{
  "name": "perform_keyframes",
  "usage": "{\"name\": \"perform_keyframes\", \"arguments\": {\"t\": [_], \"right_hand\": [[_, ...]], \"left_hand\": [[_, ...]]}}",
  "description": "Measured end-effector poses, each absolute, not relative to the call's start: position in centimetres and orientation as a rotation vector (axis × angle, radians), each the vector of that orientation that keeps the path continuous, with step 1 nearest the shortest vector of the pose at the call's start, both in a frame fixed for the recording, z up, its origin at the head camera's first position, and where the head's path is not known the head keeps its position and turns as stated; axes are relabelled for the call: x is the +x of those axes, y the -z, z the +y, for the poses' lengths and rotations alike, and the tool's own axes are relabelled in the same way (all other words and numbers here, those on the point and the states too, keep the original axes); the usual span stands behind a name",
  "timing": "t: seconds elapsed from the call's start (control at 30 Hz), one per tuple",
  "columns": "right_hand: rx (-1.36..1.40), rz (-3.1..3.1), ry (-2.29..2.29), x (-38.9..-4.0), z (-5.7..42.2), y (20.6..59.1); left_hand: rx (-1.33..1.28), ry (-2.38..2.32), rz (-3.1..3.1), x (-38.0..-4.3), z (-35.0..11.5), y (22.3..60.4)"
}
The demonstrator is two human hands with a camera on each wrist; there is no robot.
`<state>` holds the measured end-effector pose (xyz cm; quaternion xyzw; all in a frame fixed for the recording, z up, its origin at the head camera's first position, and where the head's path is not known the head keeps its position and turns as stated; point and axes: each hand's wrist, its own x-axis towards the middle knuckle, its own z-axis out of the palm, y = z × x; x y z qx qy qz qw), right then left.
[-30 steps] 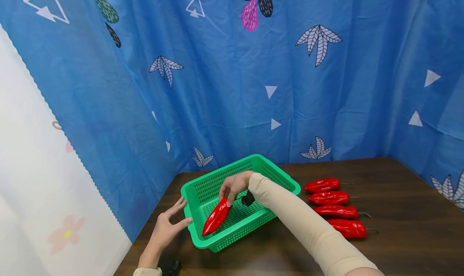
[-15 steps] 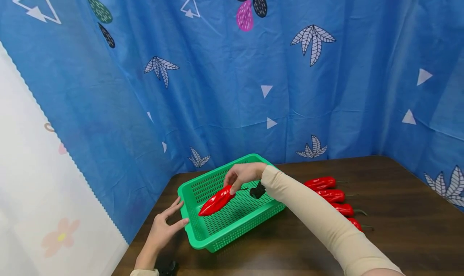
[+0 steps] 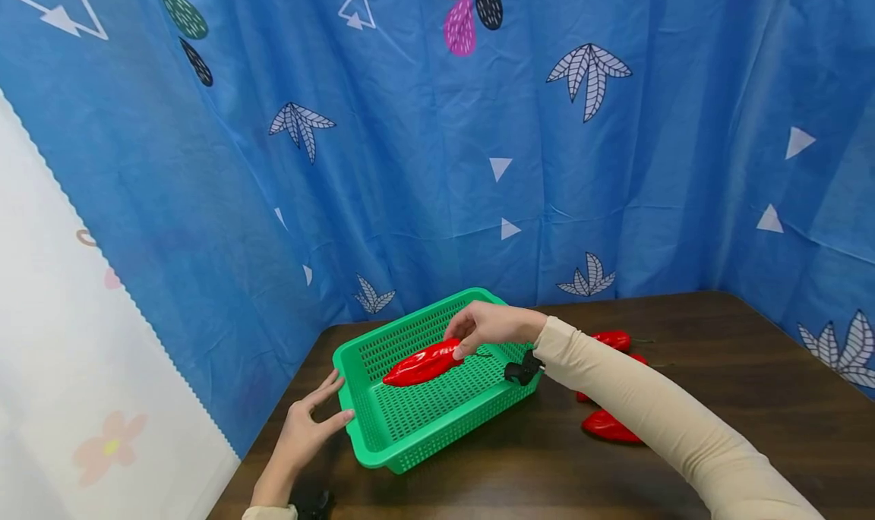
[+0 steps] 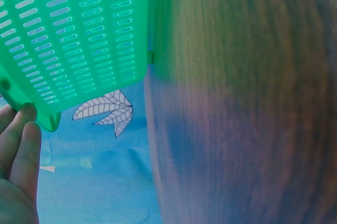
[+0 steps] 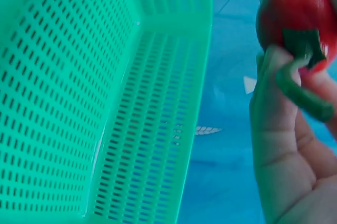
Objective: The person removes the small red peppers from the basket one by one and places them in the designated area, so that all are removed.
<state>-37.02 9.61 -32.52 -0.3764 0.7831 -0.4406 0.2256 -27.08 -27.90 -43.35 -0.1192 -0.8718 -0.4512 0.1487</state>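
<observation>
My right hand (image 3: 488,325) pinches a red pepper (image 3: 421,364) near its stem end, above the green plastic basket (image 3: 444,430). The pepper lies nearly level, its pointed tip to the left. In the right wrist view, the thumb and fingers of that hand hold the pepper beside its curved green stem (image 5: 303,89). My left hand (image 3: 304,433) touches the basket's left end, thumb and fingers spread along the rim. In the left wrist view, its fairly straight fingers (image 4: 23,147) rest against the rim. No pepper shows inside the basket.
Several more red peppers (image 3: 611,427) lie on the dark wooden table (image 3: 519,467), partly hidden by my right sleeve (image 3: 636,383). Behind the table hangs a blue patterned curtain (image 3: 410,163), with a white cloth (image 3: 82,315) at the left.
My right hand has lifted the pepper from low in the basket and moved it up and right, turning it more level. The left hand stays at the basket's rim. The view has shifted slightly.
</observation>
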Motion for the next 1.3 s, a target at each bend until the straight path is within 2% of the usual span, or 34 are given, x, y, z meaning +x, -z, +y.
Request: {"name": "perform_keyframes", "arguments": {"t": [0.27, 0.7, 1.3], "right_hand": [[-0.969, 2.174, 1.306, -34.9, 13.5, 33.2], [-0.886, 2.199, 1.404, -31.1, 22.4, 36.3], [-0.844, 2.062, 1.458, -26.4, 29.6, 40.4]], "left_hand": [[-0.333, 1.298, -2.515, -27.2, -27.9, 43.2], [-0.328, 1.318, -2.522, -27.3, -27.9, 43.2], [-0.331, 1.312, -2.528, -27.2, -28.0, 42.9]]}}
